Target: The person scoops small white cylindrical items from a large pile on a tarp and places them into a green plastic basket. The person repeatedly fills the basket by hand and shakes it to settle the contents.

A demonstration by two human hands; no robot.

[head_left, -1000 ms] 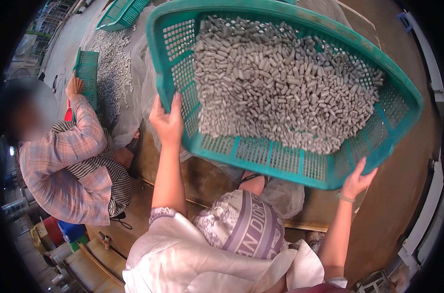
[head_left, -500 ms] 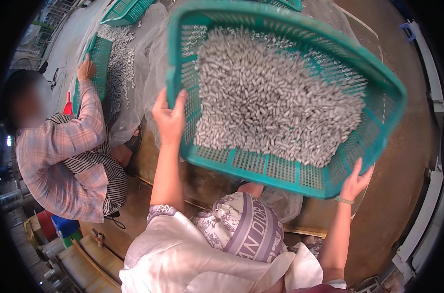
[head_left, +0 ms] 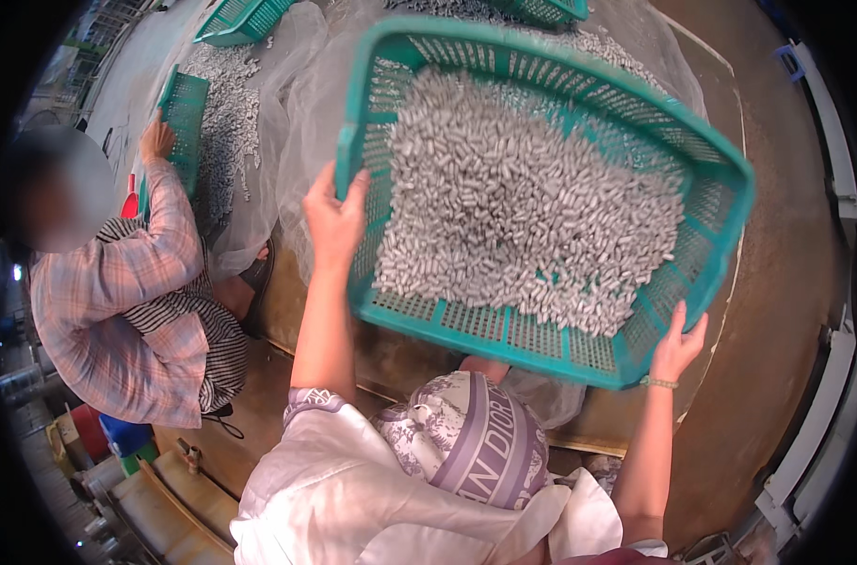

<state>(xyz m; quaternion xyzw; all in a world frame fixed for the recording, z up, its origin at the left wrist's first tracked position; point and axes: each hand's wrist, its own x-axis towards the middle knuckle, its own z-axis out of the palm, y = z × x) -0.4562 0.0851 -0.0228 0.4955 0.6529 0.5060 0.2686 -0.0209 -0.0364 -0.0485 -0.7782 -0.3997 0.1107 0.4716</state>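
Your left hand (head_left: pixel 334 224), right hand (head_left: pixel 675 354) | fingers (head_left: pixel 357 191) gripping green perforated plastic basket (head_left: pixel 485 340) | basket between them, grey cylindrical pellets (head_left: pixel 513 202) inside

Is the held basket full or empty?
Partly full: grey pellets lie in the basket, with bare mesh showing at its sides.

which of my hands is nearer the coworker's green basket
Left hand, across the plastic sheet from the coworker's basket; right hand, farther, at the near right corner of the held basket.
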